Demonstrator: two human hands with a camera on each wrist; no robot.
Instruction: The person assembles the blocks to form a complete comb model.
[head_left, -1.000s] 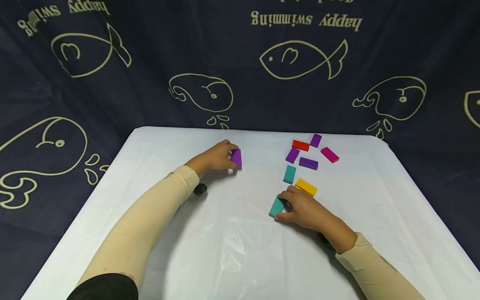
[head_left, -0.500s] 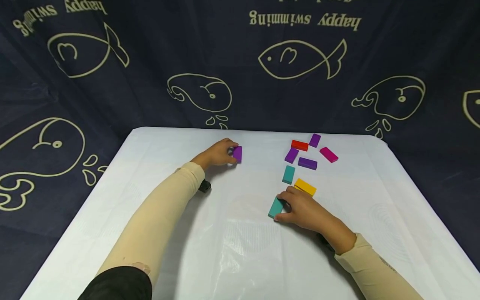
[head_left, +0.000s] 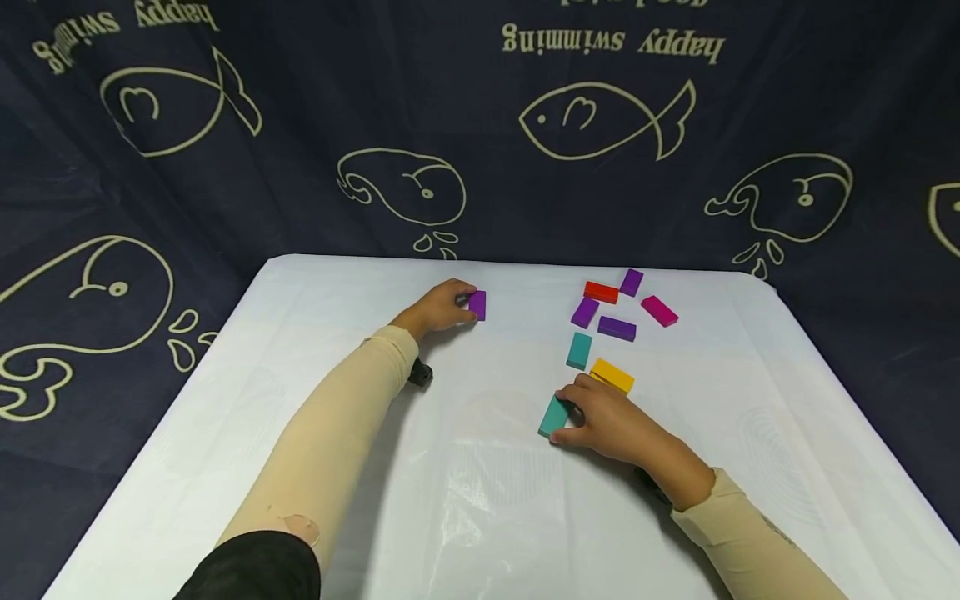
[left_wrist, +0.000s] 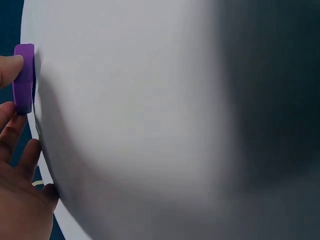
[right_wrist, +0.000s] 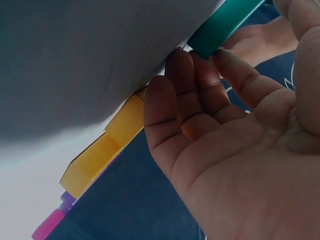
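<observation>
My left hand pinches a purple block between thumb and fingers on the far left half of the table. In the left wrist view, the thumb lies on that purple block near the view's left edge. Closer to me, my right hand pinches a teal block by its two ends. The right wrist view shows part of this teal block above the fingers. Yellow blocks lie just beyond the right hand, partly covered by it.
Beyond the right hand lie another teal block, several purple blocks, a red block and a magenta block. They rest on a white-covered table. A dark printed cloth hangs behind the table's far edge.
My left hand has slid the purple block slightly away and to the right, and the block now sits straighter. The right hand and its teal block stay in place.
</observation>
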